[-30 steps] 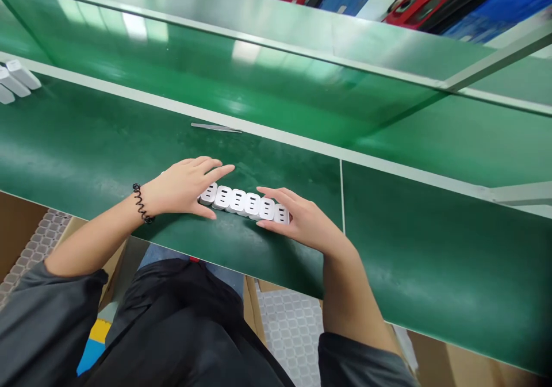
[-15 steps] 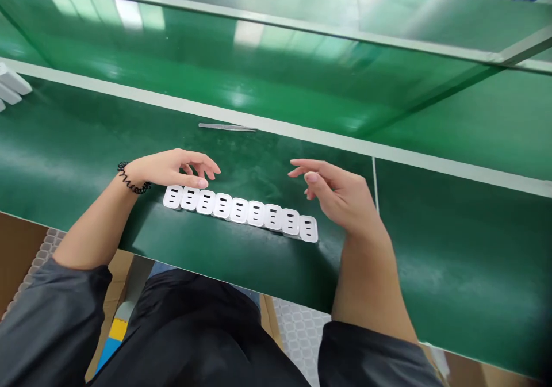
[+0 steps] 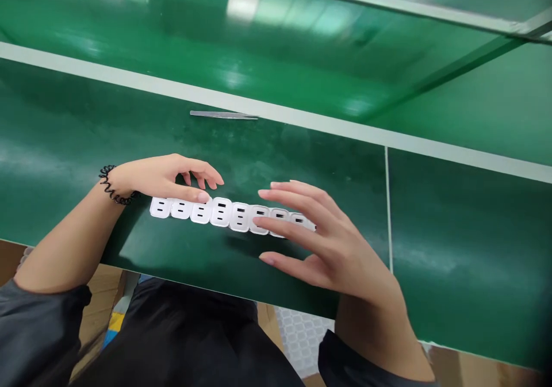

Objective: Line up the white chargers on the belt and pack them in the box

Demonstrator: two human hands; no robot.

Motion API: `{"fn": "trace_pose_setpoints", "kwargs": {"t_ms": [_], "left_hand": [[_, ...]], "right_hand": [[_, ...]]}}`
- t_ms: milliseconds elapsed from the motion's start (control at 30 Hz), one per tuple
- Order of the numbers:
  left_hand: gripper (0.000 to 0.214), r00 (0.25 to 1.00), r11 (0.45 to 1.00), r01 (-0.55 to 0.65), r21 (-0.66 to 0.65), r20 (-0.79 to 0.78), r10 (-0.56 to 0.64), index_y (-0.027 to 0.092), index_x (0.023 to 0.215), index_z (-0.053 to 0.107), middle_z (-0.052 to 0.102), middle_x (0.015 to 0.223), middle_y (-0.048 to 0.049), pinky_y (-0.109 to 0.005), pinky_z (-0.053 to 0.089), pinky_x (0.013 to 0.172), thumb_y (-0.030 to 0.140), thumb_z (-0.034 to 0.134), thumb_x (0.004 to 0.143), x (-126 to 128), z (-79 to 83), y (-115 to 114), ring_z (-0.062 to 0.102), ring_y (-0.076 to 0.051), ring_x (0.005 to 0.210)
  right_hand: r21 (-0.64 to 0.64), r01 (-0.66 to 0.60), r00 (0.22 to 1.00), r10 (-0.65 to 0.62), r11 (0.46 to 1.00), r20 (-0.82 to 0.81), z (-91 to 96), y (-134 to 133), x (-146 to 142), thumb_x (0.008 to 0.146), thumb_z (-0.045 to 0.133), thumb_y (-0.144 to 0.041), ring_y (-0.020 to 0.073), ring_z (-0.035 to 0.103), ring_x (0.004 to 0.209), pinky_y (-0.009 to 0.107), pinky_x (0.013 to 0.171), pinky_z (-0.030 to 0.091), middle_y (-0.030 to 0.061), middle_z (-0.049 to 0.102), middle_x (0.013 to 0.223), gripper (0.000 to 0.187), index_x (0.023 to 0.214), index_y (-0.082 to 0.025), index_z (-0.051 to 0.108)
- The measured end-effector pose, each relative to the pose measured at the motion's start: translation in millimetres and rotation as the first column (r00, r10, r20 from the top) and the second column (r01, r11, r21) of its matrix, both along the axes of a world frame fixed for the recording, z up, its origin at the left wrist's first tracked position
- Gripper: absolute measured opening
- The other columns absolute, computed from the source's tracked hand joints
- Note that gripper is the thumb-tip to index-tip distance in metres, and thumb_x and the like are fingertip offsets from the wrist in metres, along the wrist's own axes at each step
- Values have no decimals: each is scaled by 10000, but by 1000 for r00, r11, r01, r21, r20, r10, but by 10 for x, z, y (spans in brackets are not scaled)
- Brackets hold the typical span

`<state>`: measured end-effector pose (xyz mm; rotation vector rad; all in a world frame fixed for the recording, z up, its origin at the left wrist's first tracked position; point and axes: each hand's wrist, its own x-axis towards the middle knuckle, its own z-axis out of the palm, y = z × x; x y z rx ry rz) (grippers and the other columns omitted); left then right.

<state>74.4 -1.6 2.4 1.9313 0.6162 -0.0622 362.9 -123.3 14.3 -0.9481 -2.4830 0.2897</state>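
A row of several white charger plugs (image 3: 219, 213) lies on the green work surface (image 3: 64, 145), each with dark slots facing up. My left hand (image 3: 168, 177) rests behind the row's left part, its thumb touching one plug and its fingers loosely curled, holding nothing. My right hand (image 3: 319, 237) hovers over the row's right end with fingers stretched out and apart, hiding the last plugs. A black coiled band sits on my left wrist.
Metal tweezers (image 3: 222, 114) lie farther back near a pale rail (image 3: 302, 123). A thin white seam (image 3: 388, 203) splits the surface at the right. Below the near edge are my dark clothing, cardboard and a grey patterned mat (image 3: 297, 335).
The right hand came back from the far right and now covers the row's right end. The left hand stayed behind the left plugs. The view tilted down.
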Motion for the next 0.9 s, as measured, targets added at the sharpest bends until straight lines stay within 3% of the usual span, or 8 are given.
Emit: {"fn": "trace_pose_setpoints", "kwargs": {"t_ms": [133, 567, 800, 900], "left_hand": [[465, 1000, 1000, 8, 1, -23, -8, 266, 1288, 579, 623, 1326, -43, -308, 487, 932, 532, 573, 906, -3, 4, 1, 601, -210, 1149], [497, 1000, 1000, 3, -10, -10, -3, 246, 1309, 561, 624, 1322, -66, -304, 487, 922, 535, 564, 905, -5, -21, 8, 606, -214, 1149], [497, 1000, 1000, 1, -29, -17, -2, 257, 1333, 547, 614, 1338, -67, -309, 476, 949, 523, 567, 913, -9, 4, 4, 599, -217, 1165], [502, 1000, 1000, 0, -28, -27, -1, 261, 1338, 542, 612, 1342, -63, -306, 476, 949, 529, 567, 915, -14, 7, 0, 593, -214, 1173]], "right_hand": [[9, -21, 998, 20, 1000, 54, -59, -17, -53, 872, 706, -317, 304, 557, 1256, 553, 1094, 427, 159, 628, 1294, 312, 1146, -174, 658], [-22, -84, 994, 86, 996, 69, -89, -20, -112, 896, 666, -285, 274, 576, 1252, 541, 1108, 417, 105, 648, 1310, 276, 1165, -230, 688], [-6, 101, 985, -99, 995, 144, -184, 45, -82, 935, 618, -331, 305, 530, 1314, 563, 1121, 394, 153, 563, 1415, 413, 1331, -220, 578], [-38, 109, 986, -103, 993, 132, -151, 53, -34, 934, 615, -392, 316, 499, 1344, 581, 1119, 386, 168, 529, 1444, 471, 1364, -217, 534]]}}
